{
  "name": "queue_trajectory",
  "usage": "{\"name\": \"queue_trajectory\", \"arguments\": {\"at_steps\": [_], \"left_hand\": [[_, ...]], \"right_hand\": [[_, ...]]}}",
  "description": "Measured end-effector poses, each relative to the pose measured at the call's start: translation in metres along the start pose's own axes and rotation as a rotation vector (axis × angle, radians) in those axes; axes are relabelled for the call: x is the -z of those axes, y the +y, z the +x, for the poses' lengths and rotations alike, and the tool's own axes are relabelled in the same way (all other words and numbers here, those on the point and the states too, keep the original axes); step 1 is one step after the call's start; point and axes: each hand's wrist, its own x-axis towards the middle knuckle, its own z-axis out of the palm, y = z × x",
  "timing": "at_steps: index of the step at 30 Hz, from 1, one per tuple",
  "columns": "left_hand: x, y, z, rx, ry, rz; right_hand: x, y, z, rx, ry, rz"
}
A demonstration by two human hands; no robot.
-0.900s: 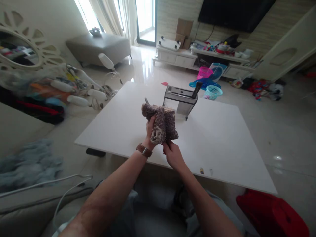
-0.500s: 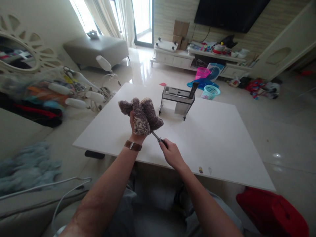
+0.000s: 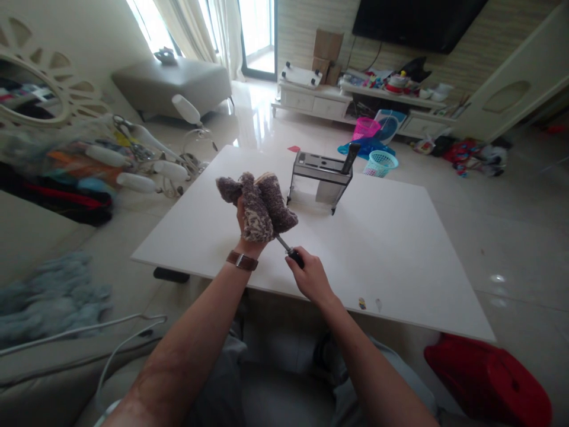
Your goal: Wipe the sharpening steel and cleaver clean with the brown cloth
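Observation:
Above the white table [image 3: 382, 255], my left hand [image 3: 241, 216] is closed around a fluffy brown-grey cloth [image 3: 280, 204], which hides most of its fingers. My right hand [image 3: 310, 276] grips the black handle of a tool with a narrow metal shaft [image 3: 283, 242]. The shaft's far end disappears under the cloth, so whether it is a knife or a sharpening steel cannot be told. Behind my hands on the table stands a metal-framed knife block [image 3: 320, 172] with a black-handled knife [image 3: 351, 159] upright in its right end.
Two small stickers [image 3: 362, 303] lie by the table's near edge. Beyond the table are a light-blue basket [image 3: 381, 164] and a pink basket [image 3: 365, 127] on the floor. A lamp with several white shades [image 3: 171, 171] stands at the left, and a red object [image 3: 489, 379] at the lower right.
Both hands, the cloth and the tool appear slightly further right. The grip of each hand stays the same, and the view has shifted a little.

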Motion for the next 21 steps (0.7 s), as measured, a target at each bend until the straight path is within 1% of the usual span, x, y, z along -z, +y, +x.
{"name": "queue_trajectory", "arguments": {"at_steps": [2,4,9,12,16,21], "left_hand": [[0.001,-0.002,-0.002,0.065,-0.039,-0.040],[0.003,-0.004,-0.003,0.089,-0.069,-0.058],[0.010,-0.016,-0.002,0.039,-0.136,-0.058],[0.010,-0.022,-0.003,0.031,-0.144,-0.033],[0.008,-0.028,-0.007,0.070,-0.142,0.011],[0.012,-0.035,-0.008,0.069,-0.147,-0.016]], "right_hand": [[0.000,0.001,0.000,-0.004,-0.002,0.007],[-0.001,0.001,0.001,-0.005,-0.005,0.016],[-0.002,0.000,0.002,-0.016,0.003,0.042],[-0.002,-0.001,0.002,-0.025,0.008,0.056],[-0.002,-0.001,0.002,-0.031,0.015,0.060],[-0.002,-0.003,0.003,-0.050,0.019,0.082]]}}
